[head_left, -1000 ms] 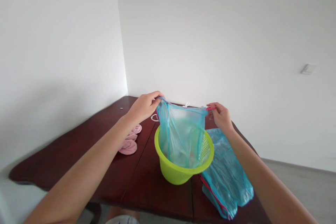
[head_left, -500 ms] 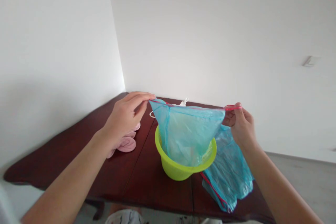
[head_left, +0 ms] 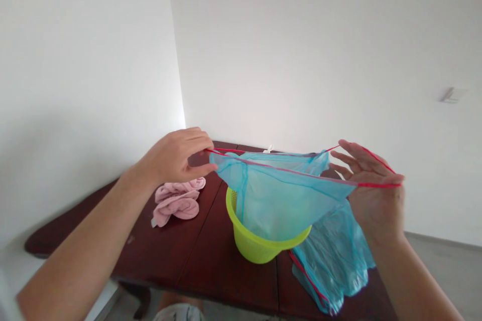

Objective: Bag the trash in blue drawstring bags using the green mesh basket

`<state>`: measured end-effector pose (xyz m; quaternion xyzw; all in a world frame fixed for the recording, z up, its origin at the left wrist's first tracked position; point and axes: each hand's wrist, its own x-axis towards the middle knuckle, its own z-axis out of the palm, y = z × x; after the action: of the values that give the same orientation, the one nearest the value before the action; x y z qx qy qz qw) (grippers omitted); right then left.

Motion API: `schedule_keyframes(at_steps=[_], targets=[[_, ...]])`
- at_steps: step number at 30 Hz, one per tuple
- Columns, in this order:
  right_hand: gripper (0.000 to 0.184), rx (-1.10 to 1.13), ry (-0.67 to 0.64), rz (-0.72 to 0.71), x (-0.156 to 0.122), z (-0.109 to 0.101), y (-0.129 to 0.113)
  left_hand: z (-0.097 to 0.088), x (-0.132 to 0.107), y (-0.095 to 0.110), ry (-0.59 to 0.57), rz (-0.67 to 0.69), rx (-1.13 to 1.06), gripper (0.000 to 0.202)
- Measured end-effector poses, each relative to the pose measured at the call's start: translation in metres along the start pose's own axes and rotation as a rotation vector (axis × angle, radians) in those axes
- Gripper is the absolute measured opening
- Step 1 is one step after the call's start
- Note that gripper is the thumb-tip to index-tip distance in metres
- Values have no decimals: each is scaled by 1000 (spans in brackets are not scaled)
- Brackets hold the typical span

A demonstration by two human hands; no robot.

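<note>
From the head view, containers first. A lime-green plastic basket (head_left: pixel 251 245) with perforated sides, upright on the desk and a little below the middle of the frame. Sagging down into it, a translucent blue plastic bag (head_left: pixel 278 200), its mouth stretched open well above the rim and its belly hiding the basket's inside, so anything within the basket too hidden to tell. Along the bag's mouth, a thin red drawstring (head_left: pixel 286 169), pulled taut between the hands.

At the bag's 9 o'clock, the left hand (head_left: pixel 175 156), narrowly closed, with thumb and fingers pinching the drawstring at the bag's corner. At its 3 o'clock, the right hand (head_left: pixel 372 193), fingers spread wide, with red cord running across them and no closed grip visible.

Just beside the basket at 4 o'clock, a heap of folded blue plastic bags (head_left: pixel 333 261) with a red edge, lying on the desk. At the basket's 9 o'clock, a crumpled pink towel (head_left: pixel 176 203), well apart from the basket.

Beneath it all, a dark reddish-brown wooden desk (head_left: pixel 211 261) with a seam running through its top. Behind, a white wall (head_left: pixel 293 60) meeting a second wall at a corner, a pale wall fitting (head_left: pixel 454 95) at 2 o'clock, and a grey floor (head_left: pixel 444 271) at 4 o'clock.
</note>
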<state>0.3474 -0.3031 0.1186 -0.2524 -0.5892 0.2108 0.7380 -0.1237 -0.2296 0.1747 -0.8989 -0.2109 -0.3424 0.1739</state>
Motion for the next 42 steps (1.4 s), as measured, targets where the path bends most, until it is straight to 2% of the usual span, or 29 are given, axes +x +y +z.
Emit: schedule_keyframes(at_steps=[2,4,7,9,12,14,17,19,20,23,25,26,28,30,32,35,39,42], targets=[[69,3,11,-14,-3,-2,-5,-5,-3,6,46,-14,-35,11],[68,2,-8,-16,-8,-2,-7,-4,-3,18,220,-33,-132,19],[71,-26,-73,-22,-16,5,-9,5,7,45,477,-153,-514,35],[77,-51,-136,-42,-19,13,-12,11,19,66,511,-248,-745,38],[85,-104,-232,-86,-19,28,-20,16,45,95,472,-276,-839,34],[76,-152,-259,-140,-15,41,-29,14,63,107,451,-261,-816,36],[57,-174,-278,-215,-4,61,-47,1,87,115,503,-241,-646,49],[48,-171,-272,-203,5,72,-58,-12,98,112,519,-249,-509,54],[43,-171,-260,-180,10,76,-63,-19,102,109,484,-264,-484,59],[31,-136,-226,-97,27,81,-72,-37,106,94,271,-352,-591,79],[32,-74,-256,-55,38,79,-74,-42,105,81,142,-407,-674,89],[34,-49,-274,-47,42,77,-73,-43,103,75,114,-422,-692,90],[37,-49,-278,-70,49,73,-71,-41,101,65,130,-430,-724,85],[38,-121,-236,-133,52,71,-68,-34,100,60,202,-423,-814,71],[39,-228,-191,-202,53,73,-68,-24,101,59,255,-403,-906,55],[43,-350,-188,-308,55,81,-72,-9,109,65,254,-367,-966,51],[40,-422,-296,-376,62,94,-85,2,125,78,244,-362,-1142,53],[33,-459,-422,-380,69,100,-96,0,134,91,116,-368,-1297,60]])
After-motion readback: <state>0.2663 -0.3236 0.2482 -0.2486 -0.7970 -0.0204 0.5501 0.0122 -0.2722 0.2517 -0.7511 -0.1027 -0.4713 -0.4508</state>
